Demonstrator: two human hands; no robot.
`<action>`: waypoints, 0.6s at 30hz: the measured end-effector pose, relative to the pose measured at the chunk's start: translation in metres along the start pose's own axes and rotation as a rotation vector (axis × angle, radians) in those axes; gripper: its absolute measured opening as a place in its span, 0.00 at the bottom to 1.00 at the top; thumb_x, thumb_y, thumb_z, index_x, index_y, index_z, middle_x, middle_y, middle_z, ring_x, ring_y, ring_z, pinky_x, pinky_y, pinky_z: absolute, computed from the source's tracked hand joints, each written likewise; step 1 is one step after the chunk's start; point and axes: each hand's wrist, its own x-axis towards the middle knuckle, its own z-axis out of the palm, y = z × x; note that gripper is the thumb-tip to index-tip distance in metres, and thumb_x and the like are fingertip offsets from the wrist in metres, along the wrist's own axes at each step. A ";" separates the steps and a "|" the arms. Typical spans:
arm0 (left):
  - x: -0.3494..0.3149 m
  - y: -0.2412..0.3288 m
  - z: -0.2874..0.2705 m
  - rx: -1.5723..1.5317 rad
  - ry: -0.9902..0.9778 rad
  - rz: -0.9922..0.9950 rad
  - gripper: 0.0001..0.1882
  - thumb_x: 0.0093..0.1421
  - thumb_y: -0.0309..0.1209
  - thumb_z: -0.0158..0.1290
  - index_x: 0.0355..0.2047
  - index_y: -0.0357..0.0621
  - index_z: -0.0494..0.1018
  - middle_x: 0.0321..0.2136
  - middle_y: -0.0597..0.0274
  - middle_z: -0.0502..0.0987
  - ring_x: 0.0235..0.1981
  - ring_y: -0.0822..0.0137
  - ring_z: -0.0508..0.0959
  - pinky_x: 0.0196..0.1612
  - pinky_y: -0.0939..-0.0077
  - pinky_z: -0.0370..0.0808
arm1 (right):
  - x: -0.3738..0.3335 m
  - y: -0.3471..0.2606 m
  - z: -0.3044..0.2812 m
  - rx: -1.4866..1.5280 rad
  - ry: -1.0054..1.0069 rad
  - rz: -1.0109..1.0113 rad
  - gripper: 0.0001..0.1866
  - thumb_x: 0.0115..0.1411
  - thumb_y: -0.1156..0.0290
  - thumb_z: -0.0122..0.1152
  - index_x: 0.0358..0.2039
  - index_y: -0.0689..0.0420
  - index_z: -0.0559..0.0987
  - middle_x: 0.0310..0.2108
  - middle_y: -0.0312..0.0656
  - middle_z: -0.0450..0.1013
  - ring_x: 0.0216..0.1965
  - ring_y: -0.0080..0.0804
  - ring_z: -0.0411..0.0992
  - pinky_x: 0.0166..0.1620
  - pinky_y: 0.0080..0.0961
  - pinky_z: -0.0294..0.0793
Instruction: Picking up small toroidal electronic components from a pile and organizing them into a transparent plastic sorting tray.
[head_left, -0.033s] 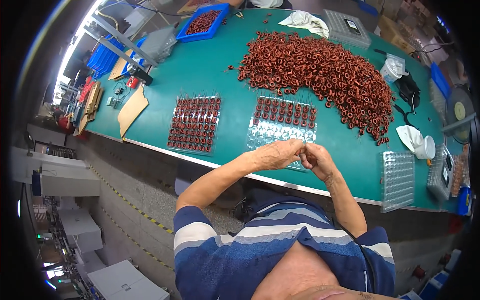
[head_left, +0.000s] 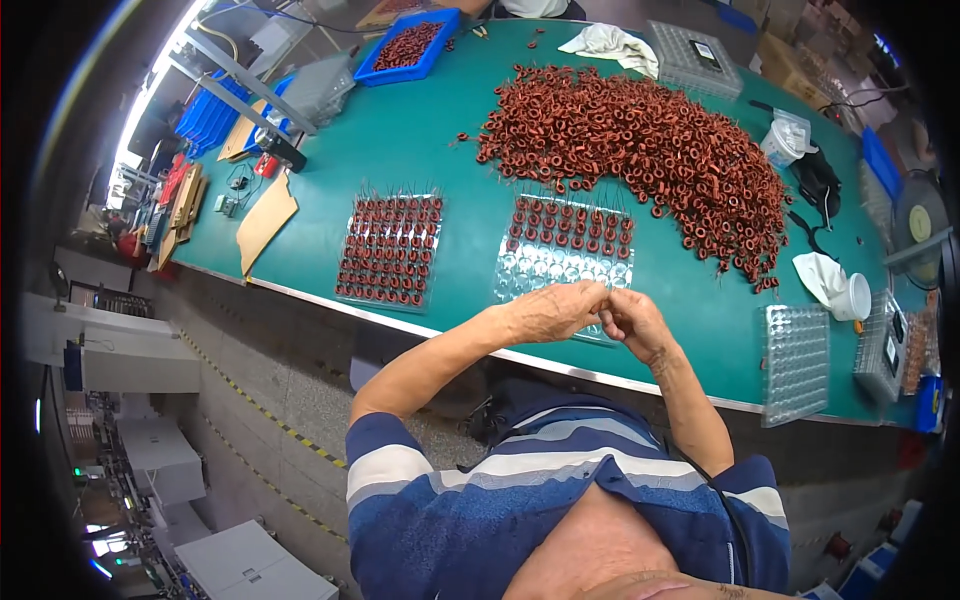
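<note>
My left hand (head_left: 563,308) and my right hand (head_left: 637,322) meet over the near edge of a clear plastic tray (head_left: 520,270). Both have their fingers pinched together, fingertips almost touching. Whatever sits between them is hidden or too small to make out. Dark red wire-wound ring coils (head_left: 570,222) fill the far rows of that tray, their thin leads pointing away from me; the nearer pockets hold none. To its left lies a second clear tray (head_left: 388,250) with coils in all its visible rows. A big heap of loose coils (head_left: 640,140) spreads beyond my hands and round to the right.
A blue bin (head_left: 410,45) of coils stands at the far left, near cardboard (head_left: 267,222). On the right are an upright-leaning clear tray (head_left: 796,360), a white cup (head_left: 853,296), a white cloth (head_left: 820,276) and stacked trays (head_left: 884,345). The green table's front edge (head_left: 480,345) runs below my forearms.
</note>
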 end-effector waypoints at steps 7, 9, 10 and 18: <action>-0.002 -0.019 0.018 0.414 0.001 0.124 0.10 0.61 0.29 0.50 0.35 0.38 0.61 0.31 0.49 0.68 0.34 0.51 0.75 0.36 0.60 0.73 | 0.009 0.011 -0.006 -0.151 0.097 -0.013 0.12 0.63 0.65 0.55 0.26 0.57 0.76 0.17 0.32 0.70 0.16 0.18 0.65 0.20 0.15 0.62; -0.003 -0.021 0.027 0.419 0.096 0.088 0.11 0.61 0.31 0.51 0.35 0.39 0.61 0.29 0.49 0.69 0.33 0.50 0.75 0.36 0.59 0.73 | 0.007 0.008 0.003 -0.279 0.190 -0.064 0.11 0.61 0.66 0.56 0.24 0.58 0.75 0.16 0.33 0.69 0.15 0.19 0.66 0.19 0.17 0.62; -0.003 -0.022 0.030 0.417 0.094 0.089 0.11 0.61 0.31 0.51 0.35 0.39 0.61 0.29 0.49 0.69 0.33 0.50 0.75 0.36 0.59 0.73 | 0.006 0.005 0.009 -0.408 0.280 -0.116 0.11 0.60 0.67 0.57 0.22 0.59 0.75 0.15 0.33 0.69 0.15 0.20 0.66 0.19 0.19 0.62; 0.007 -0.019 0.044 -0.249 0.439 -0.145 0.15 0.62 0.29 0.52 0.43 0.35 0.61 0.27 0.53 0.74 0.27 0.60 0.77 0.30 0.68 0.74 | -0.001 -0.008 0.043 -1.011 0.568 -0.773 0.10 0.55 0.73 0.59 0.19 0.63 0.74 0.13 0.41 0.69 0.15 0.28 0.67 0.20 0.26 0.64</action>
